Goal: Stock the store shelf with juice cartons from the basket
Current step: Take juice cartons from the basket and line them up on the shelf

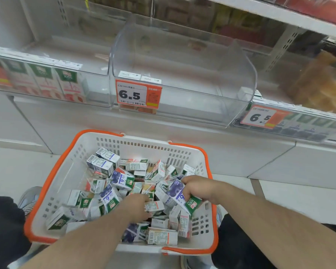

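A white basket with an orange rim (52,177) sits on the floor below me, heaped with several small juice cartons (109,167). My right hand (197,188) grips a blueberry juice carton (179,195) at the basket's right side. My left hand (137,207) reaches into the middle of the heap and its fingers curl round a white and orange carton (154,205). Above the basket, the shelf holds a clear plastic bin (182,74) with two cartons (139,77) at its front left corner, behind a 6.5 price tag (138,94).
Red-and-green cartons (47,80) fill the clear bin to the left. Another 6.5 tag (260,117) and dark cartons sit in the lower right tray. An upper shelf (279,14) overhangs at top right. My shoes (29,199) flank the basket.
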`<state>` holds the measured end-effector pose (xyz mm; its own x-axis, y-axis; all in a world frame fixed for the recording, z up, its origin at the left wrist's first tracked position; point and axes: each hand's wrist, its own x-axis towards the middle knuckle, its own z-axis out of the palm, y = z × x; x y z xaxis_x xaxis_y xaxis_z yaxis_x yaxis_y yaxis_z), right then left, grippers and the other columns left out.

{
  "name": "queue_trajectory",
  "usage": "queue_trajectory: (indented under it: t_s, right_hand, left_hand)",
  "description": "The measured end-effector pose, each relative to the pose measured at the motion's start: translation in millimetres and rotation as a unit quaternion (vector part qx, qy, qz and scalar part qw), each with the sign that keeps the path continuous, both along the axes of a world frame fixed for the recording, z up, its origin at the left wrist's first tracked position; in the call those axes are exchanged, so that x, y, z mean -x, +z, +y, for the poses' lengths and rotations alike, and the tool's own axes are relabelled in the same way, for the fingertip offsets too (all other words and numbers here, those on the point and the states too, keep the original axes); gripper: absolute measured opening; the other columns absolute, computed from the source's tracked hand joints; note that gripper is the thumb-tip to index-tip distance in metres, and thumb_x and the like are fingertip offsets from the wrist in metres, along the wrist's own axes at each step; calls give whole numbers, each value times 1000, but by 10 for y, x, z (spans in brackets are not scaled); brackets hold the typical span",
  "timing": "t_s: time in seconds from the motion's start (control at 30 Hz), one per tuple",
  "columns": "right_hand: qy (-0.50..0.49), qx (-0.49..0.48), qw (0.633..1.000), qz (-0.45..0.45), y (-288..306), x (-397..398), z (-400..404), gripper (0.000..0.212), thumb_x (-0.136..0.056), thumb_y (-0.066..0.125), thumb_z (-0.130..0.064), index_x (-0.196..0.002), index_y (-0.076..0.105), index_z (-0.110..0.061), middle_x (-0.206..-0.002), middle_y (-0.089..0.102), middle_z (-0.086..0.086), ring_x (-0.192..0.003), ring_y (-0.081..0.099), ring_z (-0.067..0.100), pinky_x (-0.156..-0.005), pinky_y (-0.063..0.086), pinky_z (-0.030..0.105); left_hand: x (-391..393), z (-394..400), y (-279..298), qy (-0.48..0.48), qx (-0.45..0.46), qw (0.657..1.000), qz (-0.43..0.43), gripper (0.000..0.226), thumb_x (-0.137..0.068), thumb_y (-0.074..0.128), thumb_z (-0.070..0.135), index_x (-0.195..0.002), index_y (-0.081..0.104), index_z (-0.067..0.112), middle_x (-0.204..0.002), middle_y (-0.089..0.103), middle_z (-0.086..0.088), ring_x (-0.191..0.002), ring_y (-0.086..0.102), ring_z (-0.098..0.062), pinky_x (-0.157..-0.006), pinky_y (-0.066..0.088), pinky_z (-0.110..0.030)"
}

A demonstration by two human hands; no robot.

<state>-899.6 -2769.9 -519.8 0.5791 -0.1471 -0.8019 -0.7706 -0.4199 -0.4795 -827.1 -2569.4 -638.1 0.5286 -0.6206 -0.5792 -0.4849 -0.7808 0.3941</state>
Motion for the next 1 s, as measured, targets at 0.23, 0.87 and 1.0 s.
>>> queue_trajectory:
  t_s: [0.23,0.87,1.0]
  right_hand:
    - [-134,-135,979,-66,174,-154,56,64,-53,52,-10,-116,60,-4,-96,61,14,-82,58,29,-68,49,33]
    - [71,186,922,-333,1701,-212,-441,32,-67,77,-6,-88,62,-26,-85,72,2,-69,64,17,-63,53,33]
    - [51,197,897,-393,1808,-197,-488,41,-64,84,-8,-90,60,-30,-83,70,-5,-71,67,15,-66,54,31]
  left_hand:
    - [-509,198,616,338,226,858,313,43,-76,72,-3,-116,58,0,-107,68,-19,-91,72,-25,-75,60,-32]
    - [-402,-383,2171,436,380,743,337,43,-88,53,54,-72,57,15,-60,61,-9,-57,63,-25,-67,52,-33]
    - [-389,-565,2284,424,388,749,328,27,-83,47,29,-68,56,9,-61,62,-12,-50,59,-25,-58,49,-28]
